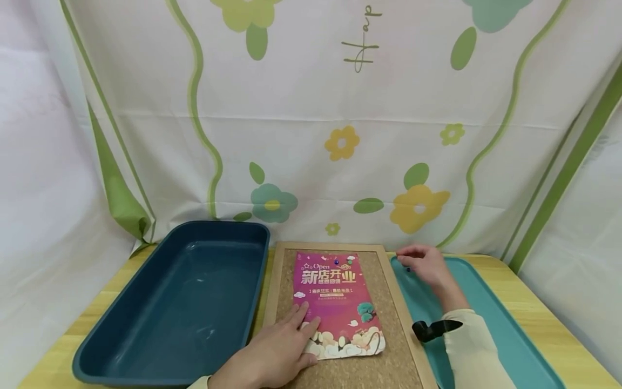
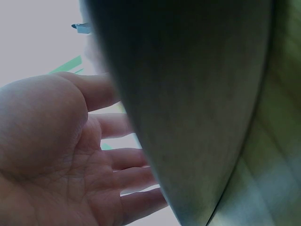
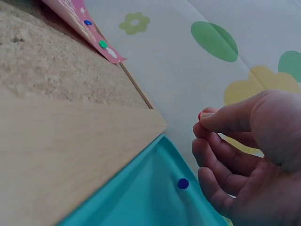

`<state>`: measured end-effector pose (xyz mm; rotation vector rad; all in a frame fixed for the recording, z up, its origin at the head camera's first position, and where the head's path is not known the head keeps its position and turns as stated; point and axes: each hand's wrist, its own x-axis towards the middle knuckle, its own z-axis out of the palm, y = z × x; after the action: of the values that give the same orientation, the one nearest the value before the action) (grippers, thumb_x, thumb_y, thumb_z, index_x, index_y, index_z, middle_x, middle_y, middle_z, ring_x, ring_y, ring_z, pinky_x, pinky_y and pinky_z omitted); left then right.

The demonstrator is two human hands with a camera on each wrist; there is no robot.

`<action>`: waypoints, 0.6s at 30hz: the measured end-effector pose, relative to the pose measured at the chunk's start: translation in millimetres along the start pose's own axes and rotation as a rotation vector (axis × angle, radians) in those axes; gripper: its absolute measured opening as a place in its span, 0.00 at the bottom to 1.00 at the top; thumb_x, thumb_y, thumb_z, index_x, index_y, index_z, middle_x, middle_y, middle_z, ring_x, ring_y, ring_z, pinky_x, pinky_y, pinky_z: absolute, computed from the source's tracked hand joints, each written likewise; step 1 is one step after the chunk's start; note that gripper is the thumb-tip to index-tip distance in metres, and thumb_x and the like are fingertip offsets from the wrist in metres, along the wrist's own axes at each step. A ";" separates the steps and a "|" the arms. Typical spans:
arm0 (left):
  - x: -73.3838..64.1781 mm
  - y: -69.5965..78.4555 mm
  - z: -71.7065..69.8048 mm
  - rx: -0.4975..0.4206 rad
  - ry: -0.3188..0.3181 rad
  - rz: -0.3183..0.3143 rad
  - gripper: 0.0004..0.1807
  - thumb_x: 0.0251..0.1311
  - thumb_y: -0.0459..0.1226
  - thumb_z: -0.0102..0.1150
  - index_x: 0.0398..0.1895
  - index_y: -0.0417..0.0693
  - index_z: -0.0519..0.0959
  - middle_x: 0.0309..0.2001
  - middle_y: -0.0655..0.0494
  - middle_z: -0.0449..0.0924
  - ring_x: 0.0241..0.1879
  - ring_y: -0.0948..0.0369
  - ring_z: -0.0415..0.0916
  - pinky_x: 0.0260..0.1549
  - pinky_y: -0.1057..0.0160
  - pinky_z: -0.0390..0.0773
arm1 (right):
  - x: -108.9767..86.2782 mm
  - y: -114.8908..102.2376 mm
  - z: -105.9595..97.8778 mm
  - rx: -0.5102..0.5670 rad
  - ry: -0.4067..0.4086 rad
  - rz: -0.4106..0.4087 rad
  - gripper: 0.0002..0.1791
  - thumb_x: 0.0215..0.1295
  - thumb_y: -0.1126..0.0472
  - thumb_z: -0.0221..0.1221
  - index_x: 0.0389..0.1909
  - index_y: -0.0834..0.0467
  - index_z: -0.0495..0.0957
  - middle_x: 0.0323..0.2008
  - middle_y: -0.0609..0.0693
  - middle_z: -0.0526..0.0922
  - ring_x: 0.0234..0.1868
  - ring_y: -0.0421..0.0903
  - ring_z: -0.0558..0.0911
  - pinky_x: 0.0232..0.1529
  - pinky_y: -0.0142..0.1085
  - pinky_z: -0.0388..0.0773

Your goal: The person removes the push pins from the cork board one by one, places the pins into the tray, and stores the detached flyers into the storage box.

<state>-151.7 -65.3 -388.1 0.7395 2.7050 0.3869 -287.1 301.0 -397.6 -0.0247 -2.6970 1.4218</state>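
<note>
As the head view is showing, the left hand (image 1: 274, 346) is resting, fingers extended, on the near-left corner of a poster (image 1: 335, 302) reading "Open" and "新店开业", its long axis running near-to-far on the corkboard (image 1: 362, 373); the right hand (image 1: 427, 266) is hovering at the far-left corner of the tray (image 1: 486, 302), the poster lying leftward. The left-wrist view is showing nothing gripped. The right-wrist view is showing thumb and forefinger pinching a small red piece (image 3: 201, 115), a blue pin (image 3: 88, 22) and a green pin (image 3: 103, 44) sitting at the poster's far end.
</note>
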 end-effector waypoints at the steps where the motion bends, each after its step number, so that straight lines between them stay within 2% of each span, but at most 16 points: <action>1: -0.2 0.0 -0.3 -0.001 0.000 -0.001 0.37 0.69 0.56 0.65 0.79 0.59 0.70 0.83 0.48 0.61 0.82 0.45 0.60 0.66 0.37 0.79 | 0.0 0.4 0.1 -0.004 -0.001 0.008 0.16 0.74 0.60 0.65 0.55 0.67 0.85 0.43 0.47 0.91 0.39 0.36 0.81 0.42 0.36 0.82; 5: -0.3 0.2 0.0 -0.006 0.001 -0.003 0.37 0.69 0.56 0.65 0.79 0.59 0.70 0.83 0.48 0.61 0.82 0.44 0.60 0.66 0.36 0.78 | -0.8 2.5 0.4 -0.022 0.010 0.024 0.15 0.74 0.61 0.65 0.53 0.67 0.87 0.43 0.50 0.91 0.39 0.38 0.82 0.39 0.33 0.79; 12: 0.1 -0.8 0.3 -0.009 -0.005 0.000 0.37 0.69 0.56 0.64 0.80 0.59 0.70 0.84 0.48 0.60 0.83 0.44 0.59 0.67 0.36 0.77 | -0.9 9.7 0.6 -0.047 0.021 0.044 0.13 0.74 0.61 0.65 0.51 0.66 0.87 0.50 0.59 0.90 0.39 0.38 0.82 0.38 0.33 0.78; 18: 0.4 -1.5 0.4 -0.010 -0.007 0.006 0.37 0.70 0.56 0.64 0.80 0.59 0.69 0.83 0.48 0.61 0.82 0.44 0.59 0.67 0.37 0.77 | -0.7 16.3 0.8 -0.066 0.023 0.055 0.13 0.74 0.62 0.64 0.51 0.66 0.87 0.50 0.61 0.90 0.38 0.38 0.82 0.38 0.34 0.78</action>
<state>-152.5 -66.2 -389.0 0.7445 2.6933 0.3984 -287.0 309.6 -411.6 -0.1209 -2.7436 1.3378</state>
